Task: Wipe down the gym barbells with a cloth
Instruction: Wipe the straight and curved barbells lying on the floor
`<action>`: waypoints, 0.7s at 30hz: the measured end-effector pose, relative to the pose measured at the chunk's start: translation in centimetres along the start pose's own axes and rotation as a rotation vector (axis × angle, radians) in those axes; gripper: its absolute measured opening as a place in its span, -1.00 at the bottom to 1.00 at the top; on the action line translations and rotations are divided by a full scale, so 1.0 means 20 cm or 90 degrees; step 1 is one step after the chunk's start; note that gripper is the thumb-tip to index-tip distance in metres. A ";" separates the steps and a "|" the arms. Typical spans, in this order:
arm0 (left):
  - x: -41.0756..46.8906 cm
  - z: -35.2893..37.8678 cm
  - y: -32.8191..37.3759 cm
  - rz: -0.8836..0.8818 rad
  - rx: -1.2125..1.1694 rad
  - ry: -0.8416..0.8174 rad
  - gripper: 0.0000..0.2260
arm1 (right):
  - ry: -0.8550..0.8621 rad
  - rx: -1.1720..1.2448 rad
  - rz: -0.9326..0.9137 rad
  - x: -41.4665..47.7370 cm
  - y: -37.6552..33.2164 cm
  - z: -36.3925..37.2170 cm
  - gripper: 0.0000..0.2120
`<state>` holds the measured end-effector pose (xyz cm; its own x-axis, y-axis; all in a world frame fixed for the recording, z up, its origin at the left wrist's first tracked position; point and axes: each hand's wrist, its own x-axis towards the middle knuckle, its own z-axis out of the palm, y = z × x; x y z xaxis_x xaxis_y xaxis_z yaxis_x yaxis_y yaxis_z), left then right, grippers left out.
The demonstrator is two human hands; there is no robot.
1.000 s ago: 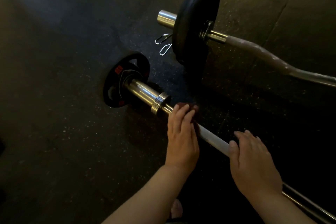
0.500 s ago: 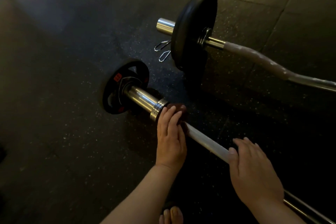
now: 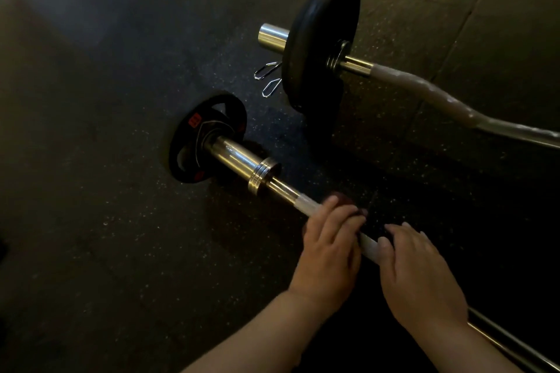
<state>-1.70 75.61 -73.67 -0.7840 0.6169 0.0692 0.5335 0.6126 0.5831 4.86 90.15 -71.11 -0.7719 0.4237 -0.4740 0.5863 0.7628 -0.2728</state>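
My right hand (image 3: 421,277), nearest me, curls over the straight steel barbell (image 3: 368,245) and steadies it on the dark speckled rubber floor (image 3: 121,221). Just beyond, my left hand (image 3: 328,254) clasps the dark reddish cloth (image 3: 348,202) around the white-wrapped shaft. Half a second ago that cloth was pressed against the ribbed chrome collar (image 3: 263,174). Now it has slid back toward my right hand, baring the wrapped stretch, so I judge this end covered and the rest of the shaft still due. Farther on sits the small black weight plate with a red label (image 3: 201,142), then the bent curl bar (image 3: 424,89) with its big black plate (image 3: 321,48), awaiting its turn.
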 end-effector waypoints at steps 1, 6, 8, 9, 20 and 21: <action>0.00 -0.02 -0.03 0.034 0.018 -0.017 -0.63 | -0.004 0.004 -0.005 0.00 0.00 -0.01 -0.30; 0.14 -0.14 -0.18 -0.104 -0.029 0.078 -0.73 | -0.009 0.057 -0.015 -0.05 -0.01 -0.05 -0.50; 0.16 -0.13 -0.13 -0.137 -0.031 0.088 -0.76 | -0.005 0.060 -0.004 -0.05 -0.02 -0.05 -0.50; 0.15 -0.11 -0.09 -0.130 -0.018 0.072 -0.76 | -0.004 0.059 0.003 -0.04 -0.02 -0.05 -0.50; 0.17 -0.15 -0.14 -0.044 0.073 0.019 -0.74 | 0.032 0.097 0.020 -0.04 0.08 -0.03 -0.55; 0.17 -0.15 -0.13 -0.060 0.057 0.017 -0.74 | 0.039 0.085 0.022 -0.04 0.09 -0.03 -0.55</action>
<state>-6.71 74.67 -72.41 -0.8392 0.5423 0.0404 0.4832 0.7095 0.5130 6.43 91.47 -70.72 -0.7617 0.4806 -0.4345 0.6371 0.6775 -0.3675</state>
